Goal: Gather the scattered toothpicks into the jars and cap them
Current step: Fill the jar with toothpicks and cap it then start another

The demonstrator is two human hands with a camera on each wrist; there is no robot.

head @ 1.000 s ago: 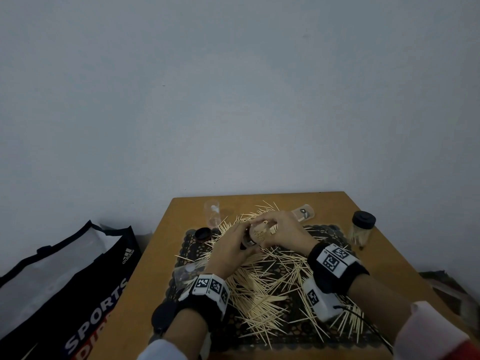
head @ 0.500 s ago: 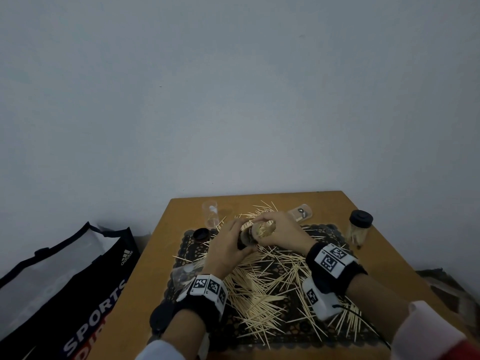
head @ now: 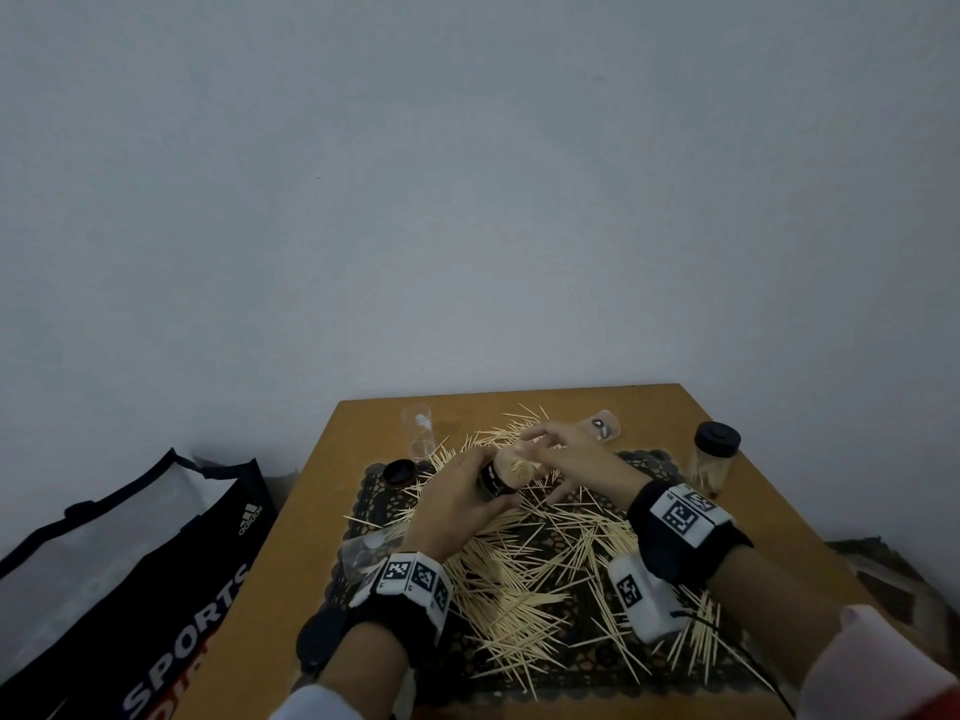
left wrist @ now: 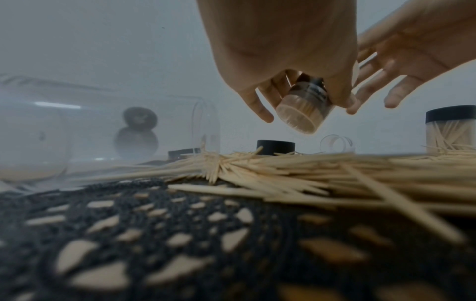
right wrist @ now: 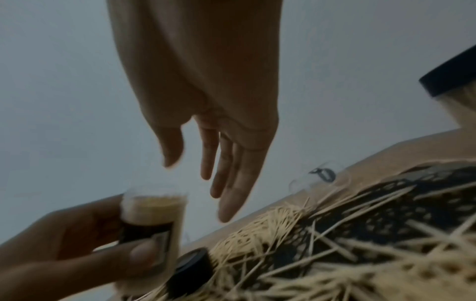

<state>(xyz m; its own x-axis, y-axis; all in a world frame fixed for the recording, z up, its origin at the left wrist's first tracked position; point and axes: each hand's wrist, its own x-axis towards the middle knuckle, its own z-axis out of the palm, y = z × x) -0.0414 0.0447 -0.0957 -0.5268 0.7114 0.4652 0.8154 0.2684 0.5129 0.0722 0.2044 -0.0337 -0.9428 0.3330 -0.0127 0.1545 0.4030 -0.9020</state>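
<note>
At the far left a black-and-white sports bag (head: 130, 579) stands beside the tabletop (head: 311, 517), where an empty clear jar (head: 418, 431) stands upright near a loose black cap (head: 399, 472) at the back-left corner of the dark lace mat (head: 597, 662). Toward the middle, the left hand (head: 457, 504) has its grip curled round a tilted jar packed with toothpicks (head: 511, 472) above the scattered toothpicks (head: 519, 579), while the right hand (head: 566, 459) hovers just beside its mouth with fingers spread wide, holding nothing. Further right an empty jar lies on its side (head: 602, 426), and a black-capped jar (head: 716, 457) with toothpicks inside stands upright near the right edge.
</note>
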